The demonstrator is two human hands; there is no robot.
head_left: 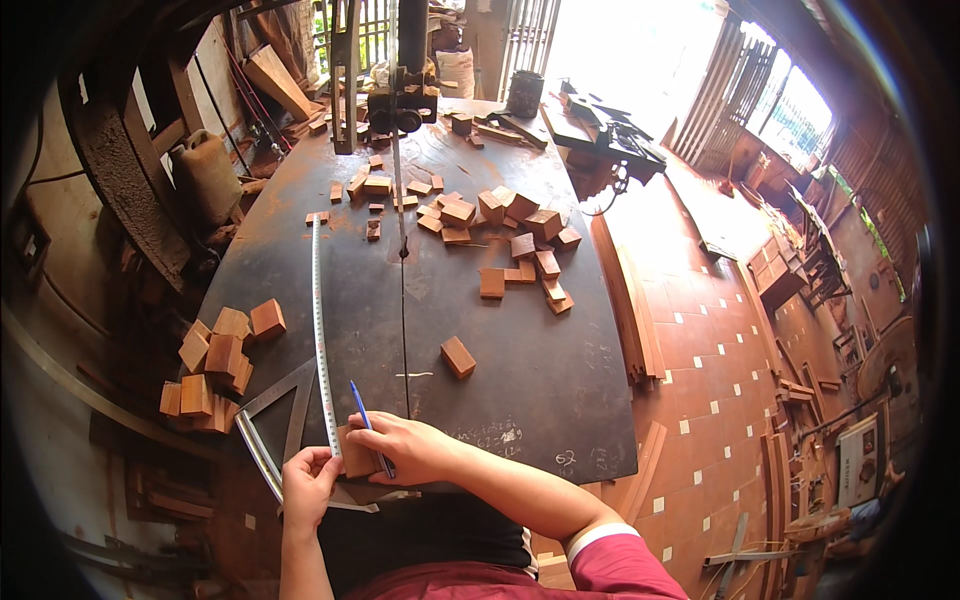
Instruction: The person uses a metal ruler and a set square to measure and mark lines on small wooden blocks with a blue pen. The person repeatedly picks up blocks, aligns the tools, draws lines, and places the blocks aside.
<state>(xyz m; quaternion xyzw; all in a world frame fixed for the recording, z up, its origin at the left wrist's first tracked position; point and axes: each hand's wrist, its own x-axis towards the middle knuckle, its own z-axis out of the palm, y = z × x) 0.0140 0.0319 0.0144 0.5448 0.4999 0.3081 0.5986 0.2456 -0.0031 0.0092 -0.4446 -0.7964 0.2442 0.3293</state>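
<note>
My left hand (311,483) pinches the near end of a white measuring tape (319,320). The tape stretches away over the dark tabletop (480,370) to a small wood piece (317,219) at its far end. Between my hands lies a brown wooden block (358,460), partly covered by my fingers, with the tape along its left side. My right hand (412,447) is closed around a blue pen (359,402) and rests against the block. Beside my left hand lies a flat metal triangle (292,402), partly under the tape.
A thin upright saw blade (397,190) passes through the table ahead. Wooden blocks sit piled at left (223,355) and scattered at right (520,205); a single block (458,357) lies nearer. Long boards (628,310) stand along the right edge. A dark can (525,93) is at the back.
</note>
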